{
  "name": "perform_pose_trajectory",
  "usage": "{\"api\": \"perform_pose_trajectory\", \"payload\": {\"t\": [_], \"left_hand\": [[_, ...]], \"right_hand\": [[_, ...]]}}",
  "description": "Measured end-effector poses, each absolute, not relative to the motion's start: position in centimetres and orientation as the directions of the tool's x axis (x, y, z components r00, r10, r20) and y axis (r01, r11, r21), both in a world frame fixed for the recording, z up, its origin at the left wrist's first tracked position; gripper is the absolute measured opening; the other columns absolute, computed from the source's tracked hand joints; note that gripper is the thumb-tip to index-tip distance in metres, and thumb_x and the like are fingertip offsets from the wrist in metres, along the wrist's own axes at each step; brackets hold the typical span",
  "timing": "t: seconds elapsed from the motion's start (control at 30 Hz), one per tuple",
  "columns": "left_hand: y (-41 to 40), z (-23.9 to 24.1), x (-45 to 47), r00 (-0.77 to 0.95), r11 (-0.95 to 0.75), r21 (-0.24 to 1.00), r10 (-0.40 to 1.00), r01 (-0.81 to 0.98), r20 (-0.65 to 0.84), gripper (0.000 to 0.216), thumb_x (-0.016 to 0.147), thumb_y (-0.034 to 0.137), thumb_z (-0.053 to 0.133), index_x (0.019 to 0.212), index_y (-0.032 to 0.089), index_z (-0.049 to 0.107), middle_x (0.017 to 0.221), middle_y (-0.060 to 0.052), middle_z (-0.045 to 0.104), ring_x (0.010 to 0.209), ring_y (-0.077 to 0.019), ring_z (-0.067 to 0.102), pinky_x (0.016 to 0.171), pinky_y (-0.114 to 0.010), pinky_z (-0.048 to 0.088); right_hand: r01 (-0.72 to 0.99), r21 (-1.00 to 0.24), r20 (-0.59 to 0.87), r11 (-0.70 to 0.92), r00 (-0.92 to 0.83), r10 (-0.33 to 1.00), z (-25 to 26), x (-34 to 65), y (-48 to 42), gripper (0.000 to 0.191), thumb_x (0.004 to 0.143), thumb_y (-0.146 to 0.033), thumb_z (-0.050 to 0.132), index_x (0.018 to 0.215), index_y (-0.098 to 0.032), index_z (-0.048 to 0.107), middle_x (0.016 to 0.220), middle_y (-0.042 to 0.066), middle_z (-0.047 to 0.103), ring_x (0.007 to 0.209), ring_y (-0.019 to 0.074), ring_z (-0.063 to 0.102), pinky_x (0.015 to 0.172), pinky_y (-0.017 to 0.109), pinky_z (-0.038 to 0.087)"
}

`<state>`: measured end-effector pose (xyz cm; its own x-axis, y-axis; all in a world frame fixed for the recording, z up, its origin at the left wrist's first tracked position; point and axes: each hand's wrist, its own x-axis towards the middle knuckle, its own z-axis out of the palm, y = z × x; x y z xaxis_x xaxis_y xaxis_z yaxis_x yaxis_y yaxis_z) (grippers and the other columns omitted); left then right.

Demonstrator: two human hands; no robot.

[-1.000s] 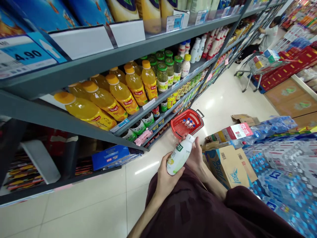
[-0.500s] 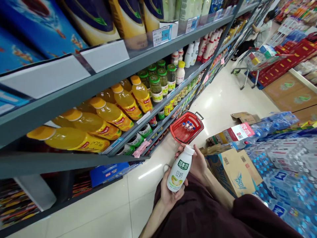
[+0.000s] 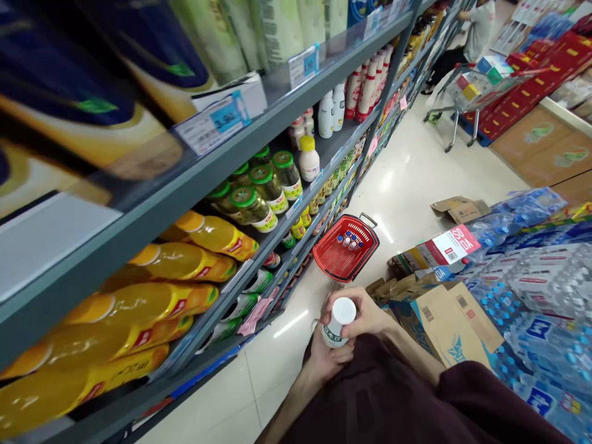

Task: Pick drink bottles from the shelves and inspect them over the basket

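Note:
A white soy milk bottle (image 3: 343, 313) with a green label stands nearly upright in front of my dark shirt, its white cap facing up at me. My left hand (image 3: 326, 353) is wrapped round the bottle's lower body, hiding most of it. My right hand (image 3: 365, 314) curls round the upper part just below the cap. Beyond my hands, a red shopping basket (image 3: 330, 262) sits on the floor with several small blue-capped bottles (image 3: 350, 240) at its far end.
Shelves to my left hold orange juice bottles (image 3: 161, 300), green-lidded jars (image 3: 261, 192) and white bottles (image 3: 326, 115). Cardboard boxes (image 3: 446, 324) and packs of bottled water (image 3: 546, 345) are stacked at right. Farther up the aisle, a person (image 3: 478, 31) is beside a shopping cart (image 3: 476, 92).
The bottle has tipped from label-facing to upright, so its cap now points at me. My right hand has closed round its upper part. The view has shifted along the shelves.

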<state>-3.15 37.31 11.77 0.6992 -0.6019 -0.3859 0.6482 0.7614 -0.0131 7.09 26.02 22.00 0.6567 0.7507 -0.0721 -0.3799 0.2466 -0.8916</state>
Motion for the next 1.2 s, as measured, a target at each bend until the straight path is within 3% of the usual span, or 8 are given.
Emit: {"api": "perform_pose_trajectory", "payload": {"t": [0.13, 0.23, 0.43, 0.63, 0.77, 0.87, 0.97, 1.2], "left_hand": [[36.2, 12.8, 0.4, 0.684, 0.795, 0.015, -0.512, 0.607, -0.520, 0.043, 0.081, 0.055, 0.068, 0.069, 0.019, 0.048, 0.048, 0.010, 0.025, 0.038, -0.0019, 0.016, 0.039, -0.016, 0.016], [35.4, 13.6, 2.9, 0.676, 0.782, 0.048, -0.504, 0.621, -0.539, 0.044, 0.081, 0.057, 0.068, 0.071, 0.020, 0.045, 0.049, 0.011, 0.019, 0.039, -0.0024, 0.011, 0.039, -0.017, 0.014], [33.8, 14.9, 7.3, 0.711, 0.871, 0.114, -0.308, 0.478, -0.632, 0.038, 0.084, 0.054, 0.070, 0.085, 0.018, 0.059, 0.051, 0.008, 0.040, 0.038, -0.0058, 0.027, 0.040, -0.019, 0.019], [32.5, 14.2, 10.3, 0.793, 0.872, 0.427, 0.077, 0.241, -0.604, 0.048, 0.080, 0.064, 0.073, 0.099, 0.021, 0.064, 0.069, 0.002, 0.060, 0.048, -0.0086, 0.044, 0.046, -0.022, 0.031], [32.9, 13.2, 11.8, 0.872, 0.580, 0.799, 0.296, 0.159, -0.389, 0.071, 0.069, 0.063, 0.083, 0.125, 0.030, 0.056, 0.104, -0.006, 0.070, 0.066, -0.0167, 0.061, 0.051, -0.025, 0.045], [33.5, 13.2, 12.8, 0.884, 0.269, 0.957, 0.414, 0.108, -0.216, 0.076, 0.066, 0.057, 0.085, 0.130, 0.029, 0.055, 0.127, -0.011, 0.066, 0.108, -0.0332, 0.068, 0.084, -0.040, 0.059], [34.0, 12.8, 13.6, 0.881, 0.015, 0.993, 0.461, 0.114, -0.108, 0.074, 0.069, 0.053, 0.081, 0.133, 0.026, 0.055, 0.139, -0.014, 0.061, 0.133, -0.0406, 0.055, 0.110, -0.052, 0.049], [34.4, 10.6, 14.6, 0.911, -0.441, 0.894, 0.395, 0.079, 0.115, 0.055, 0.089, 0.037, 0.063, 0.142, 0.027, 0.055, 0.145, -0.016, 0.056, 0.137, -0.0372, 0.053, 0.113, -0.054, 0.048]], "right_hand": [[-0.272, -0.945, -0.039, 0.182, 0.645, 0.763, 23.6, 10.4, 24.8, 0.029, 0.076, -0.041, 0.082, 0.091, -0.019, 0.072, 0.085, 0.006, 0.072, 0.082, 0.0229, 0.068, 0.080, 0.037, 0.055], [-0.255, -0.948, -0.028, 0.189, 0.662, 0.749, 23.9, 12.5, 23.9, 0.025, 0.077, -0.039, 0.080, 0.090, -0.019, 0.071, 0.085, 0.006, 0.073, 0.080, 0.0226, 0.068, 0.080, 0.038, 0.055], [-0.213, -0.945, -0.014, 0.250, 0.786, 0.618, 23.4, 16.3, 22.6, 0.024, 0.079, -0.031, 0.080, 0.098, -0.020, 0.069, 0.088, 0.007, 0.076, 0.081, 0.0229, 0.071, 0.080, 0.037, 0.056], [-0.211, -0.939, -0.112, 0.273, 0.935, 0.336, 21.4, 19.9, 22.7, 0.036, 0.075, -0.039, 0.085, 0.100, -0.022, 0.064, 0.091, 0.007, 0.077, 0.081, 0.0235, 0.070, 0.076, 0.035, 0.055], [-0.238, -0.949, -0.203, 0.209, 0.964, 0.174, 19.9, 21.9, 22.6, 0.044, 0.079, -0.055, 0.078, 0.103, -0.020, 0.066, 0.096, 0.010, 0.076, 0.090, 0.0292, 0.069, 0.080, 0.041, 0.055], [-0.236, -0.966, -0.216, 0.104, 0.960, 0.176, 19.4, 23.2, 21.9, 0.047, 0.081, -0.059, 0.074, 0.108, -0.020, 0.069, 0.100, 0.011, 0.076, 0.095, 0.0318, 0.068, 0.083, 0.042, 0.056], [-0.216, -0.976, -0.203, 0.018, 0.938, 0.281, 19.3, 24.4, 21.2, 0.042, 0.081, -0.055, 0.076, 0.107, -0.022, 0.070, 0.101, 0.009, 0.077, 0.094, 0.0323, 0.070, 0.081, 0.042, 0.057], [-0.179, -0.979, -0.204, -0.102, 0.920, 0.336, 18.7, 26.5, 20.6, 0.041, 0.077, -0.054, 0.080, 0.100, -0.022, 0.068, 0.088, 0.007, 0.076, 0.082, 0.0315, 0.070, 0.074, 0.042, 0.057]]}}
